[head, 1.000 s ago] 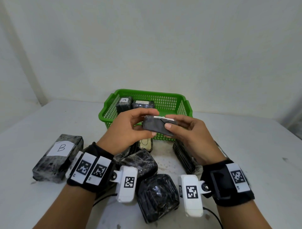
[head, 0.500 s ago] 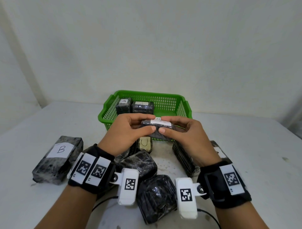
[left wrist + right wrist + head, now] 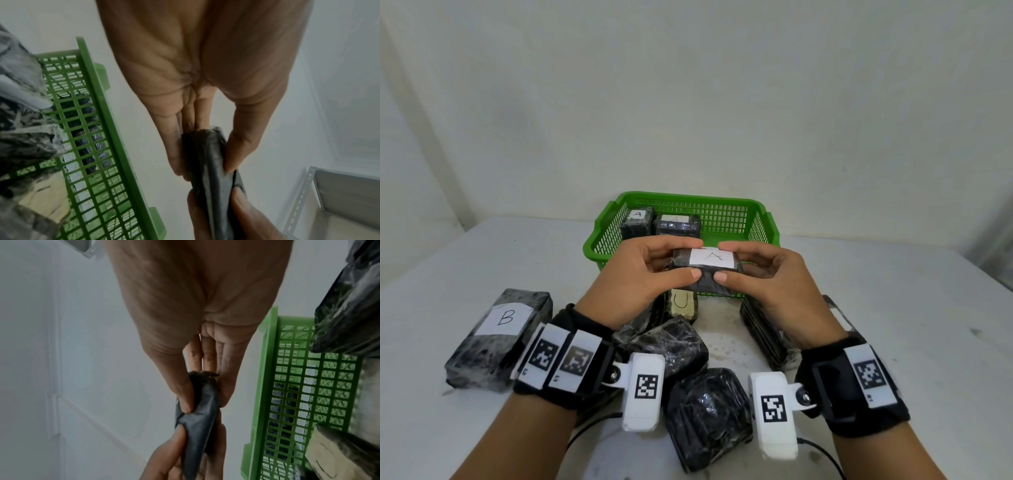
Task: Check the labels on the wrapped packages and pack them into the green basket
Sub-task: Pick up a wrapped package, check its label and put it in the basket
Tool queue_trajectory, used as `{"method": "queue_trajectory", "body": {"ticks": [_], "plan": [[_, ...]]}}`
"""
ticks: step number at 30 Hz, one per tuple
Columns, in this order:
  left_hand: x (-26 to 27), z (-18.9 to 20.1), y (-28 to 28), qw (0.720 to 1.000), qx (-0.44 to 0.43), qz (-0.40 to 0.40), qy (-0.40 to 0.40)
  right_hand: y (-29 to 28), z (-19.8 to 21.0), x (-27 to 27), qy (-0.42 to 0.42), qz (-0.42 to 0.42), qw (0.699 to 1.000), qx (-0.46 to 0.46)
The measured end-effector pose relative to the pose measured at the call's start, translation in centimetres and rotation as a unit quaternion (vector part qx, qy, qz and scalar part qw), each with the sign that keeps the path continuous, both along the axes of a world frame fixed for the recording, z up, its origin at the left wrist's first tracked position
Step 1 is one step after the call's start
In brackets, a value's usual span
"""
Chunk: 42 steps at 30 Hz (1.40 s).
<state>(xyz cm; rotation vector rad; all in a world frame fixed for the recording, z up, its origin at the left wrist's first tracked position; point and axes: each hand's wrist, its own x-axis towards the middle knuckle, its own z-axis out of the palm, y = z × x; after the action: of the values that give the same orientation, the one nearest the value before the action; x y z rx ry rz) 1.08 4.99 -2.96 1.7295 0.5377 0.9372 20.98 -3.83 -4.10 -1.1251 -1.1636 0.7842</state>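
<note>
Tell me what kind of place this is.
Probably a plain sorting or packing station: a bare white table against a blank wall, lettered wrapped packages, a green basket, and metal shelving nearby.

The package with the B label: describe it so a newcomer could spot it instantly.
Start at the green basket at the back of the white table, then come toward the person's left hand. Outside that wrist lies the B package, alone on the table. It is the only one whose white label reads B.

head: even soft light, edges bowed | wrists: dim, bluish, grainy, close skin blurred
</note>
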Motion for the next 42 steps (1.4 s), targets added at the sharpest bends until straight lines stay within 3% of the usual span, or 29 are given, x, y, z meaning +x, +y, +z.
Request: {"method": "queue_trajectory", "body": {"ticks": [2,7,11,16,22,28,42], "plan": [[-0.08,0.07,-0.02,1.0,0.012,0.009,-0.007,0.05,-0.06,0.01,0.002,0.011,1.0,-0.022],[-0.1,0.0,-0.07,0.999,0.003,-0.025,-0.02,0.16,-0.15,-0.17,0.108,0.06,0.99,-0.068],[0.02,0.1,-0.44,0.998,-0.019,-0.06,0.003,0.3,-0.3,-0.11,0.101,0.026,0.993,-0.058],[0.27,0.11,-0.25,1.0,-0.022,0.007,0.013,0.19,-0.21,0.22,0.078,0.01,0.996,-0.049],[0.2,0.08,-0.46,1.0,-0.02,0.002,0.001,0.34,-0.44,-0.09,0.054,0.01,0.998,-0.044],[0.11,0.02,-0.11,0.998,-0.013,0.054,-0.021,0.26,-0.62,0.01,0.029,0.029,0.999,-0.036],[0.03,0.04,-0.12,0.999,-0.015,-0.001,-0.029,0.08,-0.4,0.51,-0.001,0.009,1.0,0.03]]}}
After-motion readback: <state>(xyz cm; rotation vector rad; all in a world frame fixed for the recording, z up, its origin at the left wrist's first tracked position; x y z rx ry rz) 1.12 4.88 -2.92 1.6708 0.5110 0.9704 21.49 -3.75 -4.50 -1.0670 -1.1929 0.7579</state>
